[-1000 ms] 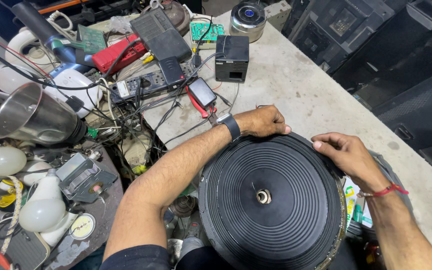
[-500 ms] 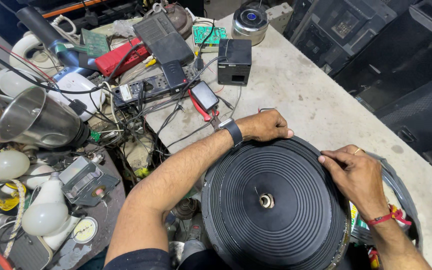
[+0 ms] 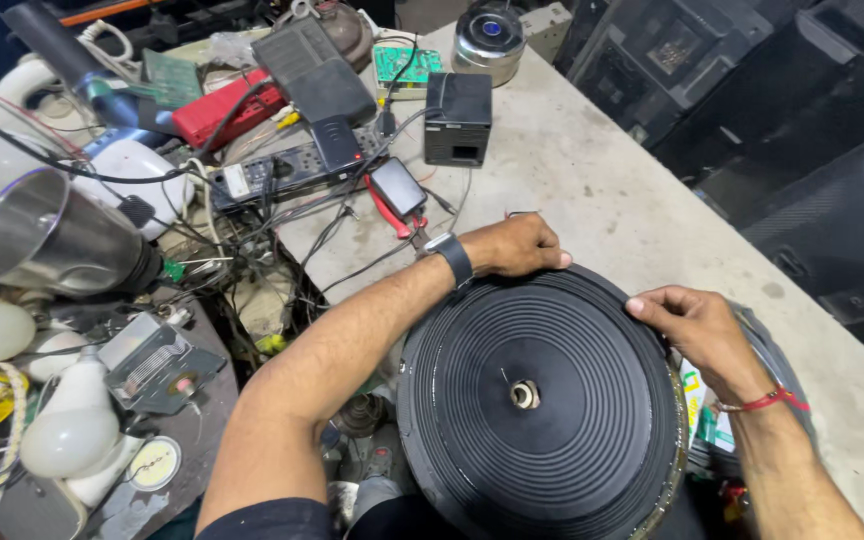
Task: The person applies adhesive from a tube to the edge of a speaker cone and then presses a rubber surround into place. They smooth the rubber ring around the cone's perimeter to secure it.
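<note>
Black ribbed cone [image 3: 542, 395] lies flat at near edge of grey surface [image 3: 632, 200]. Left hand [image 3: 517, 245] curled over far rim, right hand [image 3: 697, 330] pressing fingers on right rim — likely seating the edge; next calls for even pressure around rim.

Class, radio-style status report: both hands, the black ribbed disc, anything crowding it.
Left hand gripping far rim of black ribbed disc. Right hand pressing right rim. Tangled cables close on left, not touching disc.
</note>
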